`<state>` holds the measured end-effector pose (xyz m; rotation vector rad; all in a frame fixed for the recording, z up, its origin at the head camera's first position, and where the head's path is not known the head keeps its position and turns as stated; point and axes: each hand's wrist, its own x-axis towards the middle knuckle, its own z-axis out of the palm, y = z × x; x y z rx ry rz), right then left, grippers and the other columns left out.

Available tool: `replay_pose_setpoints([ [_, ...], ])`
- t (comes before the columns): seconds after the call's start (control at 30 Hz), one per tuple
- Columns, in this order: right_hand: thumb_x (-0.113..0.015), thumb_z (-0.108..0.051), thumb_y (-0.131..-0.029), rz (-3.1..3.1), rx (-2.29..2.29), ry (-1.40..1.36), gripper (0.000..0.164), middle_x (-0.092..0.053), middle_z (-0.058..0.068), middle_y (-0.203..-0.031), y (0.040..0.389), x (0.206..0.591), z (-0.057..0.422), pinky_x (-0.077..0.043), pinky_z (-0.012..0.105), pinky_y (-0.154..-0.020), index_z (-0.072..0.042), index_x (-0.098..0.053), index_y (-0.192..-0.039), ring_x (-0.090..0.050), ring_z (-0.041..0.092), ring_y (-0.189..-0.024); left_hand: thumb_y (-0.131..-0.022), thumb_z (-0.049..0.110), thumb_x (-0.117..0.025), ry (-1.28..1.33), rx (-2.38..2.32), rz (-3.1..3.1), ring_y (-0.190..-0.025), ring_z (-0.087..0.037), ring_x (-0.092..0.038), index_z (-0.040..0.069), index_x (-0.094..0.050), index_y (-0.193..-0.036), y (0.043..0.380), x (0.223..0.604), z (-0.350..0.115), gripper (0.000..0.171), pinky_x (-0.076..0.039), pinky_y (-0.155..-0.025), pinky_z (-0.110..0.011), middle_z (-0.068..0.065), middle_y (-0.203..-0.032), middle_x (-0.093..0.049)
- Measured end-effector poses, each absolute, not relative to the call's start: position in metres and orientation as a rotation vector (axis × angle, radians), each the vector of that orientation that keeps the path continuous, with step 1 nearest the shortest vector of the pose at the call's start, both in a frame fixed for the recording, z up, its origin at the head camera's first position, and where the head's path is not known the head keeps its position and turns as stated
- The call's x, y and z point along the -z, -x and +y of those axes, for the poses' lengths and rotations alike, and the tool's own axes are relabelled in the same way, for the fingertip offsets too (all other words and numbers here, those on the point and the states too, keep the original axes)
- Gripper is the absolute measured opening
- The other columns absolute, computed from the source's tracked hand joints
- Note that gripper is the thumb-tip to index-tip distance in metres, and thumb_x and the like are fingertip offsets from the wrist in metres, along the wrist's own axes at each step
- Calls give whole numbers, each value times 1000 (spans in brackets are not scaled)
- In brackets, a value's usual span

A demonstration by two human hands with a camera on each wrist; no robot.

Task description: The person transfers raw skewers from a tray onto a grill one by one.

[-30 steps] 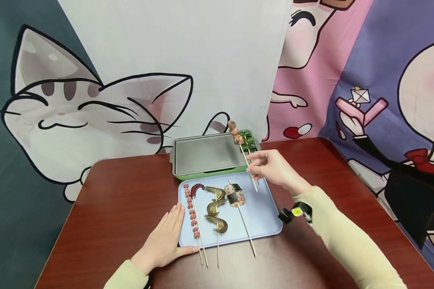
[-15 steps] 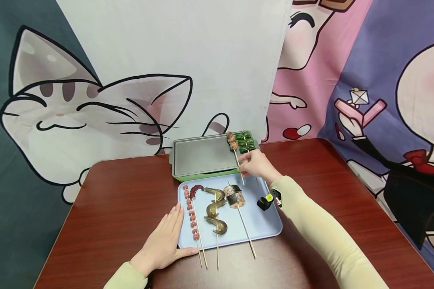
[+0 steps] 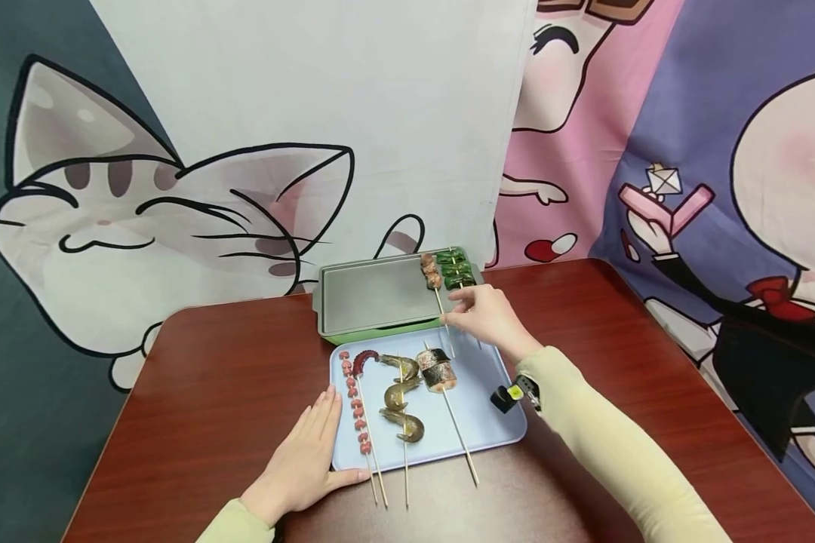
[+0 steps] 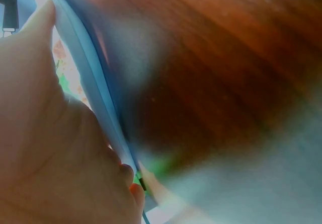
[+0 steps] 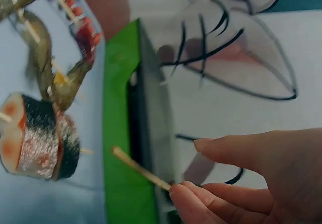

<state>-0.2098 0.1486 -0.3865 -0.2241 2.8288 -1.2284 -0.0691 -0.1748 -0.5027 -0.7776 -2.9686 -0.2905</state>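
My right hand (image 3: 485,317) hovers at the front right of a grey grill pan (image 3: 380,294) with a green base. Its thumb and forefinger stand apart, and one fingertip is right at the stick of a meat skewer (image 3: 431,271). That skewer lies on the pan, its stick end jutting over the front edge, beside a green pepper skewer (image 3: 456,269). In the right wrist view the stick (image 5: 141,168) reaches a fingertip. My left hand (image 3: 306,452) lies with straight fingers along the left edge of a light blue tray (image 3: 489,422), thumb at the front corner.
On the tray lie a skewer of small pink pieces (image 3: 358,413), a dark red tentacle skewer (image 3: 361,363), a shrimp skewer (image 3: 402,396) and a fish skewer (image 3: 437,369). Their sticks overhang its front edge. The reddish-brown table (image 3: 197,392) meets a cartoon-printed curtain (image 3: 407,113) behind.
My right hand has moved left and lowered the meat skewer onto the grill pan beside the pepper skewer, and its fingers have parted. The left hand stays at the tray.
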Motion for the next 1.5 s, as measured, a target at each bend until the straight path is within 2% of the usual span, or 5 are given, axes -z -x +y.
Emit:
replay_pose_setpoints([
  [0.3,-78,-32,-76,2795,1203,475,35,-66,-6,-76,157,379,162,-50,29,-60,-10,-72,-102,-62,10,-68,-76,79,-45,792,311,-2966,-138,-30,-16,-6,-21,-145,67,501,-174,112,-20,-108,-44,-20,-152,-13],
  [0.57,-78,-27,-76,2679,1102,649,30,-65,-12,-68,118,417,171,-49,22,-59,-5,-72,-96,-61,4,-62,-76,78,-47,801,320,-2928,-138,-32,-18,-7,-23,-145,68,501,-175,112,-22,-107,-46,-21,-152,-16],
  [0.9,-76,-11,-75,2477,1262,510,31,-62,-6,-64,95,458,164,-46,23,-57,3,-66,-101,-56,7,-57,-76,80,-43,782,266,-2909,-138,-28,-17,-5,-23,-146,68,507,-177,112,-20,-108,-43,-18,-153,-15],
  [1.13,-71,2,-72,2390,1376,405,37,-63,1,-63,93,466,161,-51,29,-49,8,-62,-107,-60,18,-54,-76,80,-40,788,254,-2951,-140,-25,-12,-3,-20,-147,69,504,-175,111,-19,-109,-44,-17,-153,-12],
  [1.5,-67,6,-77,2039,1671,228,38,-65,19,-75,95,468,167,-55,36,-54,17,-56,-112,-62,20,-57,-77,80,-39,780,233,-2941,-139,-26,-14,-4,-21,-146,68,503,-176,111,-20,-108,-44,-18,-153,-14],
])
